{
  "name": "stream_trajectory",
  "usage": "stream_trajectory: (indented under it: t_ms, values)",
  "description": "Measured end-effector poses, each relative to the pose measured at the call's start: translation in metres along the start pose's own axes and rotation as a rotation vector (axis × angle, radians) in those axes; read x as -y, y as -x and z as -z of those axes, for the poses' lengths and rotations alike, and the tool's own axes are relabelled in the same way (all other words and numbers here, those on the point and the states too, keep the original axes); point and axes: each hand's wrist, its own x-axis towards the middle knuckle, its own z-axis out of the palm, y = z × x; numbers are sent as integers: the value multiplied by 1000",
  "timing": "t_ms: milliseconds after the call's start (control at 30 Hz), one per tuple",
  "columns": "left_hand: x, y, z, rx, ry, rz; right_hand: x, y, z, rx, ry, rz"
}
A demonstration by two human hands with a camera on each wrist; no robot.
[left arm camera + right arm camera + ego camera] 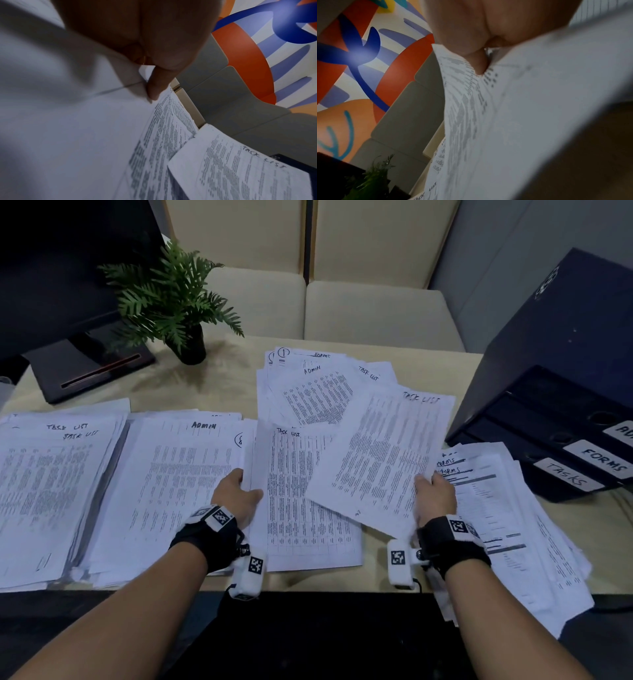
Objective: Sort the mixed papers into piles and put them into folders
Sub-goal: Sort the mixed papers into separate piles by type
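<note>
Papers (301,491) on desk (222,386) (folders (548,419): contents hidden)

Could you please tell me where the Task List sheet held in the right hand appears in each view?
Head: Task List sheet is centre right and tilted; the right hand grips its near right edge.
Left wrist: the sheet is lower right, heading readable.
Right wrist: the sheet fills centre and right, pinched at the top.
Shared landmark: sofa cushions in the background.
</note>
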Motion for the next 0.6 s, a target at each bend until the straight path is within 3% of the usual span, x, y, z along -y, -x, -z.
stream_trajectory:
  t_ms: [167,267,333,500,600]
  values:
    - [-4,5,-2,-15,89,30,-11,7,-16,227,19,-29]
    - [-9,8,-3,5,49,-5,-11,21,-33,424,80,-25]
    - [-11,10,-4,0,25,-9,-9,30,-43,479,105,-4]
    - [-29,28,-6,-32,108,-146,1,40,-53,412,174,107]
    - [-34,38,8,28,234,-268,9,49,-51,334,6,87]
